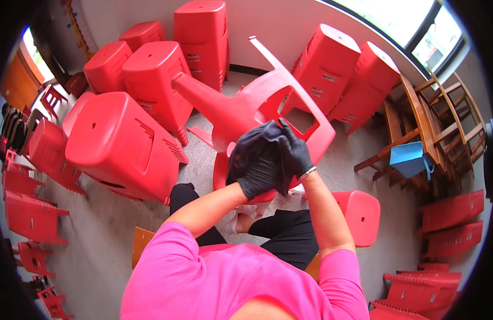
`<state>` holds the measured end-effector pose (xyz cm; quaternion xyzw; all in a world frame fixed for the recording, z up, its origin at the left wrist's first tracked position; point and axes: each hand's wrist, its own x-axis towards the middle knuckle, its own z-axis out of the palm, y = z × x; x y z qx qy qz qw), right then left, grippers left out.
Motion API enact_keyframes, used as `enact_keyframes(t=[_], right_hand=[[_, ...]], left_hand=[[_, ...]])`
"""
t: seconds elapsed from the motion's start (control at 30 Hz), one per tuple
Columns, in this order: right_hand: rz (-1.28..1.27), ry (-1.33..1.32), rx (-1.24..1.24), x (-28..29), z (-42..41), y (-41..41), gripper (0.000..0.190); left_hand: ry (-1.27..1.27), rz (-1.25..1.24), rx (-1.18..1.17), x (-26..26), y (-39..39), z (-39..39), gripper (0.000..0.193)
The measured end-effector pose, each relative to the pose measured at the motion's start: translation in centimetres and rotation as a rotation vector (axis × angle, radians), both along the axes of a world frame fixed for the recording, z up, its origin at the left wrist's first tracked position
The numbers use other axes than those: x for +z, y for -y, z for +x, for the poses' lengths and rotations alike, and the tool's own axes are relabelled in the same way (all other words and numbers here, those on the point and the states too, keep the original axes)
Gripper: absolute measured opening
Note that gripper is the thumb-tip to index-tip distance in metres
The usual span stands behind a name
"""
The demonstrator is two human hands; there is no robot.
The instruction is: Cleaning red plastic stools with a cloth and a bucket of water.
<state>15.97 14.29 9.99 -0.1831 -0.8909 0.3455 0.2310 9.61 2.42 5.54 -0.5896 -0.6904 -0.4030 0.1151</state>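
Both my hands wear black gloves and meet at a dark cloth (252,146) in front of me. My left hand (262,176) grips the cloth from the near side, its fingers partly hidden in the folds. On the cloth's right edge, my right hand (297,154) holds on with its fingers pointing away from me; a band circles that wrist. Just beyond the cloth, a red plastic stool (238,108) lies tipped over with its legs sticking out. Part of another red surface (220,170) shows under it, mostly hidden by the cloth and hands.
Stacks of red stools stand at left (104,132), at the back (200,40) and back right (326,60). One red stool (360,218) is near my right arm. Wooden furniture (420,120) with a blue box (406,158) is piled at right. Someone in striped clothing (14,128) is at far left.
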Motion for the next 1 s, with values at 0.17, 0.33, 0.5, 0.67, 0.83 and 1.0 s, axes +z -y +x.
enact_keyframes(t=[0.17, 0.33, 0.5, 0.67, 0.83, 1.0], right_hand=[[0.113, 0.014, -0.097, -0.5, -0.2, 1.1, 0.058], [0.275, 0.028, -0.124, 0.1, -0.1, 2.3, 0.044], [0.314, -0.094, -0.069, -1.6, -0.6, 1.6, 0.044], [0.285, 0.076, -0.017, 0.4, 0.1, 2.8, 0.043], [0.369, 0.013, -0.033, -0.7, 0.2, 4.6, 0.043], [0.362, 0.015, -0.082, -0.8, 0.0, 4.5, 0.038]], left_hand=[[-0.195, -0.011, 0.292, 1.0, 1.2, -8.5, 0.064], [-0.139, -0.372, 0.311, 7.0, 0.1, -14.1, 0.059], [-0.538, -0.504, 0.364, 4.5, -2.7, -11.4, 0.065], [-0.338, -0.476, 0.13, 5.9, -3.0, -12.2, 0.067], [-0.453, -0.397, 0.066, 7.3, -8.1, -16.1, 0.06], [-0.481, -0.468, 0.034, 9.5, -11.8, -16.0, 0.053]])
